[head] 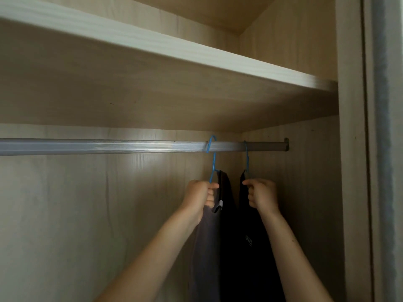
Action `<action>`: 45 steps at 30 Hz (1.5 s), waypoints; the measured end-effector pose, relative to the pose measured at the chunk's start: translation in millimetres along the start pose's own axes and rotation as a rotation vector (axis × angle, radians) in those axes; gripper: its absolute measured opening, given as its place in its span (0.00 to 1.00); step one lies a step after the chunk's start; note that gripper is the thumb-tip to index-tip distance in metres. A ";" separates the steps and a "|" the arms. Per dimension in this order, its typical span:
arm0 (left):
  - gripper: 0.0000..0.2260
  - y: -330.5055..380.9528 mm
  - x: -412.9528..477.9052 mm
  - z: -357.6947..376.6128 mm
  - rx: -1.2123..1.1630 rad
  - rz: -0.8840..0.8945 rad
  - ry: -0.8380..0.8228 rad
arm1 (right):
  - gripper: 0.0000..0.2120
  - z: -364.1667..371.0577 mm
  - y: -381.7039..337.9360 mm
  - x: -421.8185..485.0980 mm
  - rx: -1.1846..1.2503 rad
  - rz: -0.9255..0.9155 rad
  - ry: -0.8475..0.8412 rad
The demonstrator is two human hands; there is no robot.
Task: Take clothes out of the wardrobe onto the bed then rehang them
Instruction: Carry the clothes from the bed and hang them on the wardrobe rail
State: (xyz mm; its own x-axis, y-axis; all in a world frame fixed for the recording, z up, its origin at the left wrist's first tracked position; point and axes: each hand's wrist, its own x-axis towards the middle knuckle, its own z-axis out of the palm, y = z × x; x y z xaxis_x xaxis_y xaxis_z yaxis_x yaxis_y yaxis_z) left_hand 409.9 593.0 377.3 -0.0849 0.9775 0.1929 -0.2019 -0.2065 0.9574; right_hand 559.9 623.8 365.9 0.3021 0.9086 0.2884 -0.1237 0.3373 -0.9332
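Two dark garments (239, 247) on blue hangers (212, 162), left hand (199, 199), right hand (262, 196) grip clenched on each

Open rail to the left, crowded corner to the right

The rail (109, 146) is bare along its whole length left of the nearer blue hanger (212, 162), with open space beneath it back to the rear panel. Above the rail, the shelf (152, 46) leaves only a narrow gap. At the rail's right end, the second hanger (246, 158) sits close to the side wall (305, 171) (little room there). The grey garment (207, 247) and black garment (250, 247) fill the space below the rail's right end, and the left hand (199, 198) and right hand (262, 194) occupy the hanger necks.
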 end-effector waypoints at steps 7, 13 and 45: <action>0.14 -7.6 15.5 4.4 0.041 -0.068 -0.028 | 0.12 -9.6 1.7 6.6 -0.064 -0.013 0.008; 0.15 -8.4 25.8 19.9 0.030 -0.122 -0.100 | 0.12 -26.1 4.6 21.3 -0.062 -0.020 0.082; 0.07 -182.5 -193.2 -120.7 0.174 0.223 -0.210 | 0.12 -109.6 130.6 -338.2 -0.413 -0.250 0.167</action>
State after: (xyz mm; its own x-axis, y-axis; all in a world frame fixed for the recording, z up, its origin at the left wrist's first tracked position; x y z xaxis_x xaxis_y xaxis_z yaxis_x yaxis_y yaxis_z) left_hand 345.4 436.7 139.3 0.0982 0.9003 0.4241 -0.0298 -0.4233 0.9055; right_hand 545.2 333.6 122.9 0.4254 0.7495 0.5072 0.3453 0.3836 -0.8565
